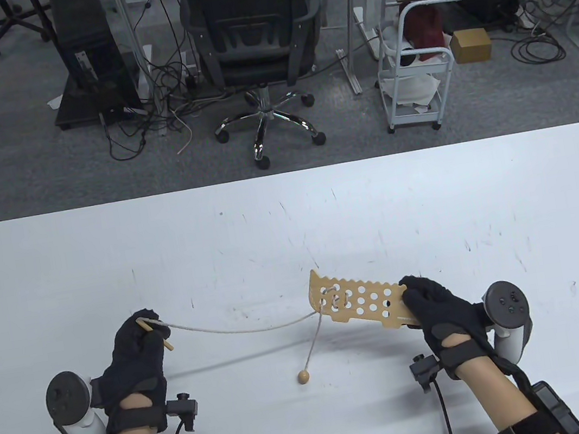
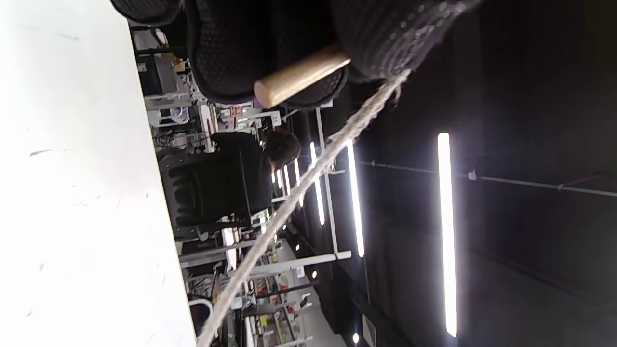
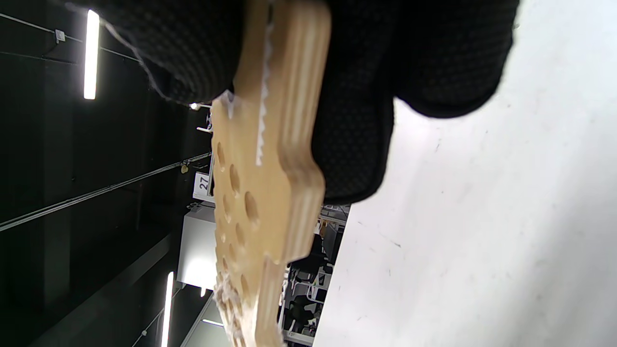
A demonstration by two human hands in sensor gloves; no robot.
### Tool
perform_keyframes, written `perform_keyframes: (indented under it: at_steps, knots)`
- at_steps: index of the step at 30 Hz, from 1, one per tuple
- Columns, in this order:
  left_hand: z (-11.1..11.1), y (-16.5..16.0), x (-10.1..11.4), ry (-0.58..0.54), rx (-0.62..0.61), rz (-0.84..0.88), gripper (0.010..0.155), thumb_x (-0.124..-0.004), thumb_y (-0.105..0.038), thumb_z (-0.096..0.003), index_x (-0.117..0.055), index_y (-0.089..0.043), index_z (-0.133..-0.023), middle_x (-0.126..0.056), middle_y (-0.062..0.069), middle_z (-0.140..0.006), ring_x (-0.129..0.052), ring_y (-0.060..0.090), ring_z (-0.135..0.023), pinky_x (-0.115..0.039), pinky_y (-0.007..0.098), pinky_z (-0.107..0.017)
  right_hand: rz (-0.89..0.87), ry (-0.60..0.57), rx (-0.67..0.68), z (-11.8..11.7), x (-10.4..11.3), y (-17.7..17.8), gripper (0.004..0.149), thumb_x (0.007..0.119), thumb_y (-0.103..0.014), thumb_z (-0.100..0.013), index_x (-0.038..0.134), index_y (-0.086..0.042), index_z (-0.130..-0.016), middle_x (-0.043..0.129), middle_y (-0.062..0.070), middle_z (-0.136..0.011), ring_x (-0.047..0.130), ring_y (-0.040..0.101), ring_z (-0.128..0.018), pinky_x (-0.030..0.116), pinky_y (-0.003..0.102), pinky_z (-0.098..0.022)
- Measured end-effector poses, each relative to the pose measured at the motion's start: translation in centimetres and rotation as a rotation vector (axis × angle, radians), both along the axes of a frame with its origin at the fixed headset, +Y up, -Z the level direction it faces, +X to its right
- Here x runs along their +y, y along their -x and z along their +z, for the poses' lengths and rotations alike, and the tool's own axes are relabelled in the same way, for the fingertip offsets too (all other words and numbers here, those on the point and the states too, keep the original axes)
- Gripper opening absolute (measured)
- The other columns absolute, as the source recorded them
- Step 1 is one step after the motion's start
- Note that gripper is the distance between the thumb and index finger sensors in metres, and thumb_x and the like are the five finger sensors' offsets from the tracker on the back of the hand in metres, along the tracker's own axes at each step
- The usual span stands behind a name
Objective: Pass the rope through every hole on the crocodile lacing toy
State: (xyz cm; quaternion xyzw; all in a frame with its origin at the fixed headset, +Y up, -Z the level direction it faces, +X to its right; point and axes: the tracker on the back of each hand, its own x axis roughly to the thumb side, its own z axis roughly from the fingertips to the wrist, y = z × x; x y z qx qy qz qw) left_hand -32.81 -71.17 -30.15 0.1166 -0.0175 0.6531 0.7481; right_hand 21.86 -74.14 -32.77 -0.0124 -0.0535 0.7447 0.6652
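Gripping the wooden needle (image 1: 155,333) at the rope's end, your left hand (image 1: 135,357) sits at the near left of the white table (image 1: 289,217), fingers curled around the stick so that both of its ends poke out of the glove. In the left wrist view the needle's (image 2: 299,77) blunt tip shows between the gloved fingers (image 2: 241,53), with the rope (image 2: 308,178) running away from it.

From that hand the rope (image 1: 241,328) stretches rightward in a shallow sag to the crocodile lacing toy (image 1: 358,302), where it loops through a few holes at the toy's left end. A short tail hangs down from there to a wooden bead (image 1: 304,376) lying on the table.

Your right hand (image 1: 442,313) holds the toy by its right end, the board tilted and lifted off the table. In the right wrist view the fingers (image 3: 424,53) clamp the toy (image 3: 260,193) from both faces.
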Motion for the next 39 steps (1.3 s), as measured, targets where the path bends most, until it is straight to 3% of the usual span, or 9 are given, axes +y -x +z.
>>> perform_keyframes:
  at_steps: [5,11,16,27,39]
  knots:
    - [-0.3,-0.9,-0.4,0.015,-0.061,-0.013,0.073,-0.076,-0.029,-0.0436,-0.044,-0.054,-0.104,-0.082,-0.001,-0.083,-0.080,0.031,-0.082,-0.051,0.058,-0.075,0.010,-0.034,0.042,0.3,0.4,0.8,0.047,0.082,-0.033,-0.044,0.080,-0.009,-0.085,0.102,0.009,-0.068,0.109,0.027,-0.047,0.084,0.045,-0.040]
    - [-0.3,-1.3,-0.5,0.018,-0.054,-0.077,0.062,-0.082,-0.031,-0.0430,-0.062,-0.048,-0.100,-0.091,-0.003,-0.082,-0.089,0.030,-0.081,-0.059,0.056,-0.073,0.003,-0.051,0.080,0.8,0.7,1.7,0.047,0.082,-0.033,-0.044,0.080,-0.009,-0.085,0.102,0.009,-0.068,0.109,0.027,-0.047,0.084,0.045,-0.040]
    - [-0.6,-1.5,-0.8,0.041,-0.052,-0.107,0.046,-0.090,-0.034,-0.0392,-0.087,-0.036,-0.085,-0.107,-0.007,-0.073,-0.103,0.024,-0.075,-0.070,0.051,-0.069,-0.012,-0.064,0.106,1.1,1.1,2.1,0.047,0.082,-0.033,-0.044,0.080,-0.009,-0.085,0.102,0.009,-0.068,0.109,0.026,-0.047,0.084,0.045,-0.039]
    - [-0.8,-3.4,-1.6,0.102,-0.118,-0.230,0.042,-0.092,-0.037,-0.0374,-0.090,-0.035,-0.079,-0.104,-0.004,-0.071,-0.101,0.026,-0.070,-0.069,0.054,-0.069,-0.041,-0.074,0.180,2.0,1.3,3.6,0.047,0.082,-0.033,-0.044,0.079,-0.009,-0.085,0.102,0.009,-0.068,0.109,0.026,-0.048,0.084,0.045,-0.039]
    - [-1.0,-6.1,-2.3,0.142,-0.295,-0.200,0.041,-0.092,-0.034,-0.0399,-0.089,-0.031,-0.081,-0.103,-0.004,-0.073,-0.102,0.026,-0.072,-0.070,0.054,-0.069,-0.072,-0.075,0.258,2.7,1.5,5.2,0.047,0.082,-0.033,-0.044,0.079,-0.009,-0.085,0.102,0.009,-0.068,0.109,0.027,-0.048,0.084,0.045,-0.040]
